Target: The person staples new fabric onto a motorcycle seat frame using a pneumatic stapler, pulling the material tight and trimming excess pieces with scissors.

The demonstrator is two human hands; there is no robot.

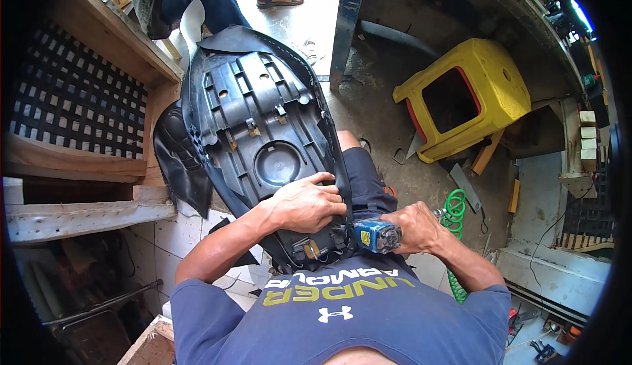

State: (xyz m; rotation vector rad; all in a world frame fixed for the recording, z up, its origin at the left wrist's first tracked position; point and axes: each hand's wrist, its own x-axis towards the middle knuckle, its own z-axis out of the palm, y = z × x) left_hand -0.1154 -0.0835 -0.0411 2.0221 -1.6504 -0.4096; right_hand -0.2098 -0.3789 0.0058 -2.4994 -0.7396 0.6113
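A motorcycle seat (224,111) rests upside down across my lap, its black plastic underside facing up. Black cover material (313,78) wraps over the rim of the base, and a loose flap (179,157) of it hangs at the left. My left hand (306,203) presses on the near right rim, its fingers curled over the cover's edge. In my right hand (418,226) is a blue air staple gun (376,235), its nose close to that same rim just below my left fingers. Whether the nose touches the cover is hidden. A green coiled air hose (453,208) runs from the tool.
A yellow plastic stool (474,101) lies tipped over at the right, near a handsaw (466,184). Wooden frames with black woven webbing (72,95) stand at the left. Another person's leg (207,2) is at the far end of the seat. A metal post (347,26) rises behind.
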